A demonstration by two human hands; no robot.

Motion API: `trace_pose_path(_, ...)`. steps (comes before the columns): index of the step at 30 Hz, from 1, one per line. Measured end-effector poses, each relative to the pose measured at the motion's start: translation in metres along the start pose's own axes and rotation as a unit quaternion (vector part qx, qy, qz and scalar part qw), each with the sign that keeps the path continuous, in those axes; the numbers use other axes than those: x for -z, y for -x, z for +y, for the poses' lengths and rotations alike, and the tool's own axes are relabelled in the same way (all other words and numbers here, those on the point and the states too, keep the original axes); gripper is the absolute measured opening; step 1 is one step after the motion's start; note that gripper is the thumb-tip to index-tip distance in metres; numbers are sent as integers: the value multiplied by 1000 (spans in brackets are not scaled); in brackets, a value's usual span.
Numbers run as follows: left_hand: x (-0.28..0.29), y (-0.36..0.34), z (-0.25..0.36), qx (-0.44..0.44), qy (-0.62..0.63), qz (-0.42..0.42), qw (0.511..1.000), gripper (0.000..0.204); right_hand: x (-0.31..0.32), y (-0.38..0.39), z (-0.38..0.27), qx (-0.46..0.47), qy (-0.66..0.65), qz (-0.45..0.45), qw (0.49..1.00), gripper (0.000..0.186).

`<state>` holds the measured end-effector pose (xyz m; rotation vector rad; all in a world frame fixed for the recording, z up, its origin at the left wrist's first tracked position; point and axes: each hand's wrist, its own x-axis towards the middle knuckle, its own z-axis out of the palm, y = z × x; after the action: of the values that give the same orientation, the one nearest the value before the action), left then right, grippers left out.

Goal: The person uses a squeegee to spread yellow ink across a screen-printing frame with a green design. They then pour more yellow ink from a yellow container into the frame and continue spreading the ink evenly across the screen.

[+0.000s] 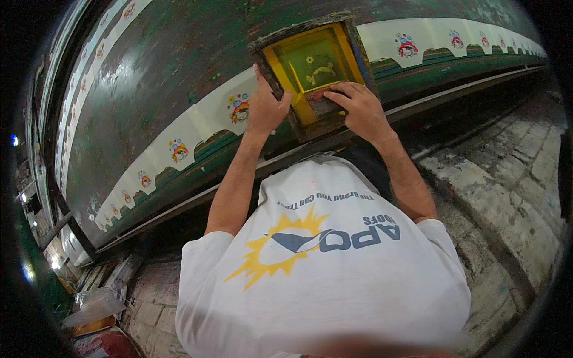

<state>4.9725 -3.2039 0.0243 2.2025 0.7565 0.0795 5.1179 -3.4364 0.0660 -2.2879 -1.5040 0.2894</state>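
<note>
A screen printing frame (362, 52) lies tilted on the long table, its dark wooden sides around a yellow mesh with a pale green middle. My left hand (267, 108) grips its left side, index finger stretched along the edge and thumb bent over the rail. Inside the frame's near end, my right hand (363, 114) is closed on what looks like a squeegee (320, 102), dark with a bright yellow edge; the fingers hide part of it. White cut fabric pieces (206, 116) with small colourful printed figures run in a row on both sides of the frame.
The dark green, paint-stained table (161, 77) curves away to both sides, with a second row of printed fabric pieces (83, 77) along its far left edge. A rail (465, 89) follows the near edge. Rough paved floor (495, 179) shows at right; a clear plastic sheet (95, 305) lies lower left.
</note>
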Motion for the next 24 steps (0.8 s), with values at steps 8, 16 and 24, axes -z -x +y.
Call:
trace_pose_path(8,-30,-26,25,35,13,-4,999,106,16,0,43,46,12,-1,999,54)
trace_pose_path(16,-35,-35,10,44,-14,-26,999,95,15,-12,48,68,39,-44,996,54)
trace_pose_path(24,-44,-33,0,19,0,20,1000,95,19,-18,49,38,-9,-81,996,54)
